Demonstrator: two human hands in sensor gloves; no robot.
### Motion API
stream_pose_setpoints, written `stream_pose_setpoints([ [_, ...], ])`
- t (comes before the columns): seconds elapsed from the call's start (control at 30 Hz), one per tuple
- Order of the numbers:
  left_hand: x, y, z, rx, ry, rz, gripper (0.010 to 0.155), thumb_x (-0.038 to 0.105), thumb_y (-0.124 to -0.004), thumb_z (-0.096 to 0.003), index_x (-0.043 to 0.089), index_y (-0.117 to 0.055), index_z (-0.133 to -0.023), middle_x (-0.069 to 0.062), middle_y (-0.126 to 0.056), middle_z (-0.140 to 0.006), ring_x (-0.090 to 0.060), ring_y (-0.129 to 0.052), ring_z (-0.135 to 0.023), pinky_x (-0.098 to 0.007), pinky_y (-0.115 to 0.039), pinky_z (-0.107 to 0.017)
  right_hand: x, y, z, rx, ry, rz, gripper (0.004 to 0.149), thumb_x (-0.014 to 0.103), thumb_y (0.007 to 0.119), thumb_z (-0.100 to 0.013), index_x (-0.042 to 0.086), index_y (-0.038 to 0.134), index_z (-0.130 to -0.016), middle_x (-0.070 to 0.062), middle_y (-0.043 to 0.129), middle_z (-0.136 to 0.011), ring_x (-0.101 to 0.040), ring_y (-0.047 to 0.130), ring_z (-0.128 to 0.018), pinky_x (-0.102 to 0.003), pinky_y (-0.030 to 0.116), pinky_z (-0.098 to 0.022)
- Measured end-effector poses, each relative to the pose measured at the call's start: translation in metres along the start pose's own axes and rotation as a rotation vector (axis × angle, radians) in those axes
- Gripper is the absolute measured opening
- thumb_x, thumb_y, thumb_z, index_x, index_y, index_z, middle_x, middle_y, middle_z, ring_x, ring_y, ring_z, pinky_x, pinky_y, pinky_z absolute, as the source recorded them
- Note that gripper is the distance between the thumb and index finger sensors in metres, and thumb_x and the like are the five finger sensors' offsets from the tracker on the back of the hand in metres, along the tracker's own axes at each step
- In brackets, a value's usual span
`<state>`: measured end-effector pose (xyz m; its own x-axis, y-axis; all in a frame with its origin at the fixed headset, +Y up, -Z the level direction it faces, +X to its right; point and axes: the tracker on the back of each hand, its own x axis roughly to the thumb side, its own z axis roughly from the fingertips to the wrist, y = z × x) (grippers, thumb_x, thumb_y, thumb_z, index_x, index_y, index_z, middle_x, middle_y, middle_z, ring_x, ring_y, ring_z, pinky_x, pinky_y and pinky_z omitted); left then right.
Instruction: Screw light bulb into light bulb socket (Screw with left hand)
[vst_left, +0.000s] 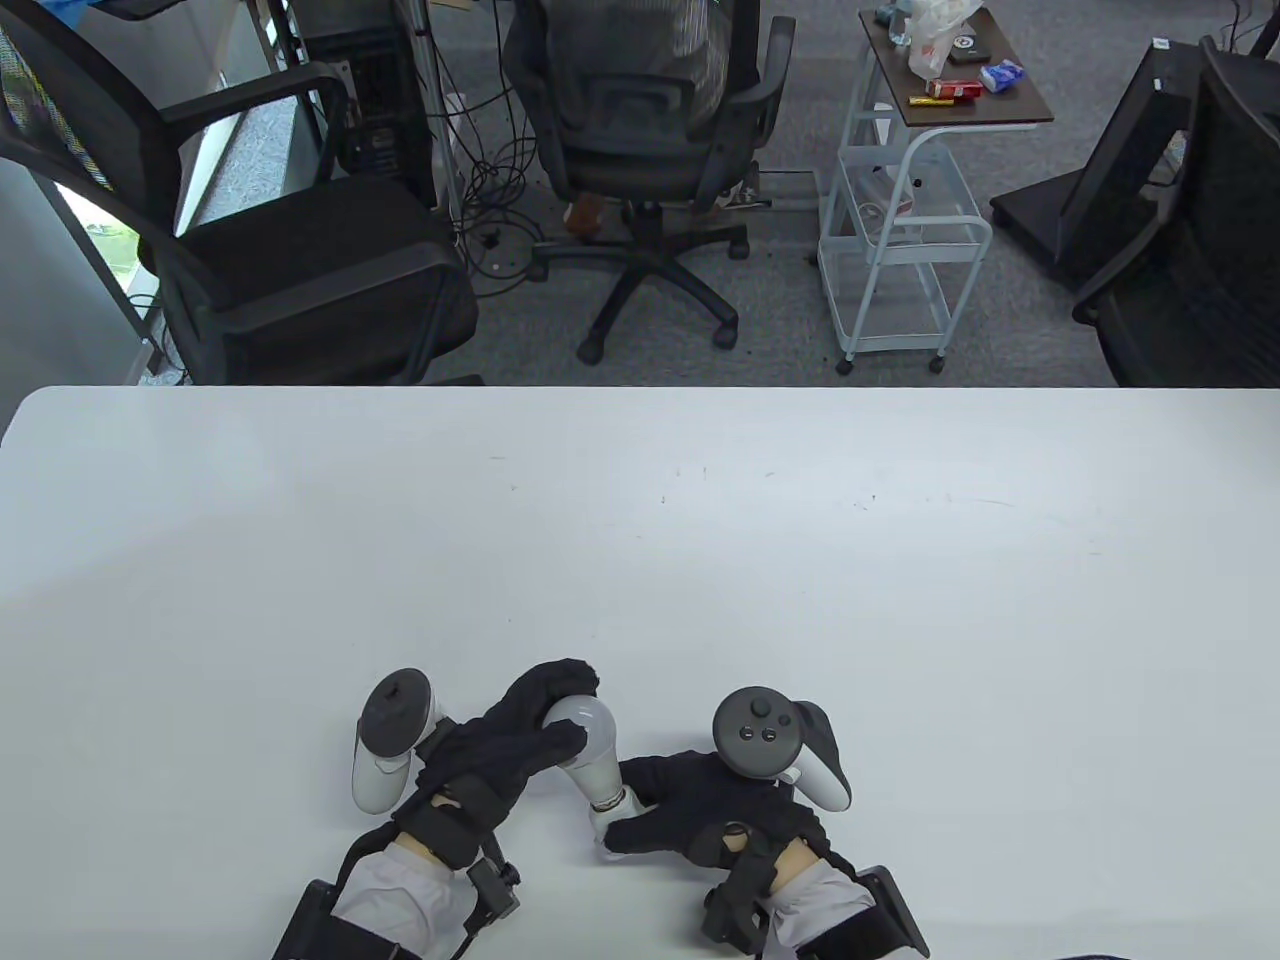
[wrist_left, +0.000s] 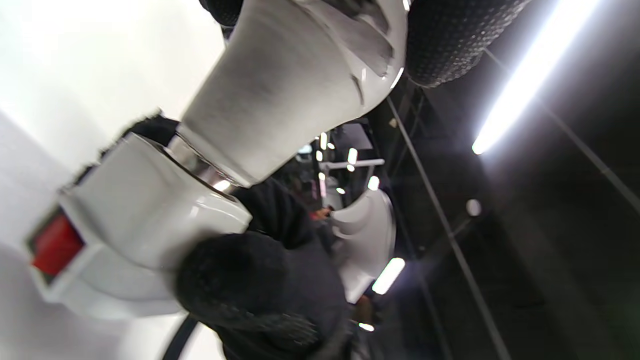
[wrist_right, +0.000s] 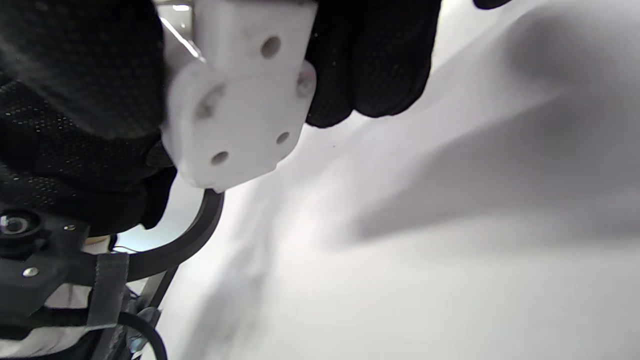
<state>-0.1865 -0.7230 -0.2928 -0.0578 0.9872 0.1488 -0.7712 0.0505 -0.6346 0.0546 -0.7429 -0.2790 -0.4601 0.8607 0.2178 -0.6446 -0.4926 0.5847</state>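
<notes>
Frosted white pear-shaped light bulb (vst_left: 585, 735) clasped at dome by left hand (vst_left: 505, 755); metal base already entering white plastic socket (vst_left: 608, 812) gripped by right hand (vst_left: 700, 815). Long axis slanting from left fingers toward right palm.

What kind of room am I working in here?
Probably an office or lab workspace: black mesh office chairs on grey carpet, a dark desktop computer tower with tangled cables, and a pale blue rolling cart stand behind the white table.
</notes>
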Motion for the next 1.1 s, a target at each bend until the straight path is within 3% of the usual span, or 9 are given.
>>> stream_pose_setpoints([
  [0.1, -0.0036, -0.0009, -0.0015, -0.050, -0.030, 0.113, 0.073, 0.038, -0.070, -0.0643, 0.015, -0.030, -0.120, -0.024, -0.043, -0.120, -0.050, -0.041, -0.110, -0.086, -0.035, -0.066, -0.0002, -0.0007, 0.0001, 0.007, -0.013, -0.019, 0.063, 0.045, 0.094, -0.044, 0.006, 0.075, -0.090, -0.021, 0.088, -0.081, -0.044, 0.086, -0.072, -0.077, 0.041, -0.067],
  [0.17, -0.0046, -0.0012, -0.0016, -0.056, -0.028, 0.124, 0.069, 0.038, -0.067, -0.0645, 0.012, -0.034, -0.120, -0.024, -0.040, -0.121, -0.053, -0.036, -0.110, -0.087, -0.033, -0.066, 0.0000, -0.0016, 0.0010, -0.012, -0.006, -0.008, 0.063, 0.044, 0.094, -0.044, 0.006, 0.075, -0.090, -0.022, 0.088, -0.082, -0.045, 0.085, -0.072, -0.077, 0.041, -0.067],
  [0.3, -0.0045, -0.0027, -0.0007, -0.038, 0.023, 0.037, 0.069, 0.053, -0.071, -0.0652, 0.027, -0.038, -0.119, -0.030, -0.026, -0.119, -0.056, -0.025, -0.108, -0.087, -0.028, -0.065, 0.0010, -0.0022, 0.0015, -0.022, -0.009, 0.002, 0.063, 0.044, 0.094, -0.044, 0.006, 0.075, -0.090, -0.022, 0.088, -0.082, -0.045, 0.085, -0.072, -0.077, 0.040, -0.067],
  [0.4, -0.0018, -0.0020, 0.0001, 0.003, 0.055, -0.053, 0.070, 0.060, -0.074, -0.0627, 0.031, -0.041, -0.117, -0.027, -0.029, -0.114, -0.052, -0.028, -0.106, -0.086, -0.027, -0.066, 0.0011, -0.0015, 0.0015, -0.027, 0.004, 0.025, 0.063, 0.043, 0.095, -0.044, 0.006, 0.075, -0.090, -0.022, 0.088, -0.082, -0.045, 0.085, -0.072, -0.077, 0.040, -0.067],
  [0.5, 0.0011, -0.0007, 0.0006, 0.027, 0.068, -0.114, 0.068, 0.056, -0.077, -0.0628, 0.031, -0.044, -0.116, -0.024, -0.038, -0.112, -0.049, -0.037, -0.106, -0.084, -0.032, -0.067, 0.0011, -0.0013, 0.0013, -0.026, 0.007, 0.030, 0.063, 0.043, 0.095, -0.044, 0.006, 0.076, -0.090, -0.022, 0.088, -0.082, -0.045, 0.085, -0.072, -0.077, 0.040, -0.067],
  [0.67, -0.0032, 0.0038, 0.0012, 0.019, 0.048, -0.041, 0.073, 0.051, -0.081, -0.0616, 0.020, -0.045, -0.117, -0.022, -0.046, -0.114, -0.047, -0.047, -0.107, -0.085, -0.036, -0.067, 0.0015, -0.0014, 0.0016, -0.031, 0.012, 0.049, 0.063, 0.043, 0.096, -0.043, 0.006, 0.075, -0.090, -0.022, 0.088, -0.082, -0.045, 0.085, -0.073, -0.077, 0.039, -0.067],
  [1.1, -0.0073, 0.0050, -0.0021, -0.112, -0.066, 0.188, 0.070, 0.036, -0.075, -0.0612, 0.013, -0.044, -0.119, -0.024, -0.045, -0.121, -0.050, -0.044, -0.111, -0.087, -0.036, -0.066, 0.0009, -0.0029, 0.0010, -0.005, -0.041, 0.000, 0.063, 0.044, 0.095, -0.044, 0.007, 0.076, -0.090, -0.021, 0.089, -0.081, -0.044, 0.086, -0.072, -0.077, 0.041, -0.068],
])
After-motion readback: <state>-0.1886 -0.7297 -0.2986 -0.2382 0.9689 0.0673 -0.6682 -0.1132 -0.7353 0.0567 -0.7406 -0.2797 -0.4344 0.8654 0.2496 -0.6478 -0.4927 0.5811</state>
